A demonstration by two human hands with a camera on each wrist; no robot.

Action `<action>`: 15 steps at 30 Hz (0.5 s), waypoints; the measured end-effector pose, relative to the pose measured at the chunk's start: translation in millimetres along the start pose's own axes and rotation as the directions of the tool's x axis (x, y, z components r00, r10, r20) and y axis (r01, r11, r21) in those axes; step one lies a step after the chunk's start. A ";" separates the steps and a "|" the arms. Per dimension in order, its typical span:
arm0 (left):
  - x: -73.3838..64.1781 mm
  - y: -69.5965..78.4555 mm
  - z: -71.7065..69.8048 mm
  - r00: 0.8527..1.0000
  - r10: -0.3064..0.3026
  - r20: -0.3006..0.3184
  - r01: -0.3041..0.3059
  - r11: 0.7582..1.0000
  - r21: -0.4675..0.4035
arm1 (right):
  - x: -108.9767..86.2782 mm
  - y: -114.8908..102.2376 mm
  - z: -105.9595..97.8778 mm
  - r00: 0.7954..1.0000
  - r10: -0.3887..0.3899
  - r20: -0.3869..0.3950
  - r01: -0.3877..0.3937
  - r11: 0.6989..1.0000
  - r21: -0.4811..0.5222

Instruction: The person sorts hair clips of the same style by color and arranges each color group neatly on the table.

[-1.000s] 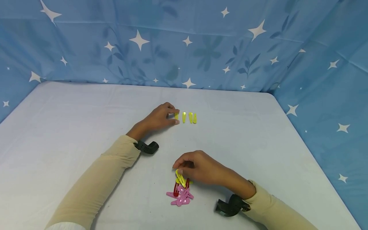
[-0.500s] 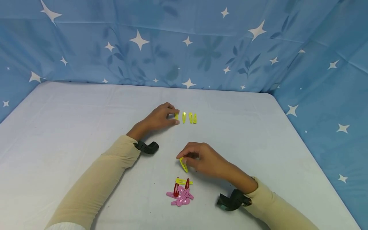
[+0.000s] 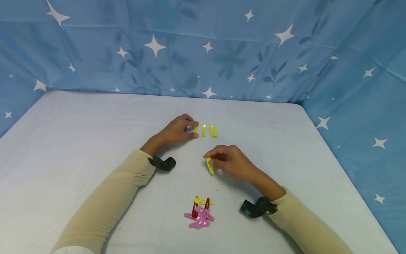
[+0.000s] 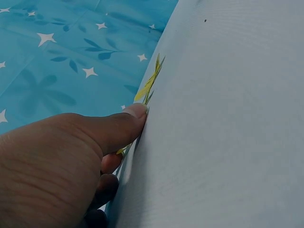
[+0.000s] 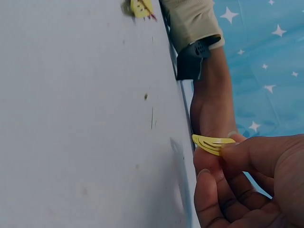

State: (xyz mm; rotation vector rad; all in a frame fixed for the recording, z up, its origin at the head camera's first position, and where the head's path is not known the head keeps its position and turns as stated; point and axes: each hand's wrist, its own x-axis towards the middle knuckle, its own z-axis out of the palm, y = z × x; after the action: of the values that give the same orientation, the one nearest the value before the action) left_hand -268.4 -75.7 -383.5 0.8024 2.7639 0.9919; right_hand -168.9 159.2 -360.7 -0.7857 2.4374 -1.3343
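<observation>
Between the thumb and forefinger of my right hand (image 3: 233,160) is a yellow snap hair clip (image 3: 210,166), held over the middle of the table. The right wrist view shows this yellow clip (image 5: 213,143) pinched near one end. Farther back, my left hand (image 3: 177,130) rests low at the left end of a short row of yellow hair clips (image 3: 204,130). Its thumb and forefinger hold the two ends of the leftmost yellow clip (image 3: 195,129). In the left wrist view my thumb partly hides the row of clips (image 4: 151,83).
Near the front lies a loose pile with pink hair clips (image 3: 200,218), red hair clips (image 3: 195,209) and one yellow clip (image 3: 204,201) on top. The white cloth-covered table (image 3: 95,116) meets a blue star-patterned curtain (image 3: 177,53) at its back and right edges.
My right hand has lifted the yellow clip off the pile and carried it away, toward the row at the back. The left hand stays at the row's left end.
</observation>
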 end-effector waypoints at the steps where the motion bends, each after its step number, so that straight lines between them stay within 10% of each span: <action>1: 0.3 -0.1 0.1 1.000 -0.001 0.000 0.001 1.000 0.000 | 0.6 0.7 -0.6 1.000 0.001 -0.006 -0.001 1.000 -0.006; 15: 1.4 -1.0 0.7 1.000 -0.013 0.003 0.013 1.000 -0.007 | 15.0 10.8 -13.3 0.992 0.080 -0.094 -0.082 0.997 -0.017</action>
State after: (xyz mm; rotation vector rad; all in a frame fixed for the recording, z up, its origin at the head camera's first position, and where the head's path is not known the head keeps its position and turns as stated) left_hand -269.8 -75.3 -384.6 0.7835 2.7581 0.9971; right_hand -190.9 164.7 -362.0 -0.6359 2.5295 -1.3460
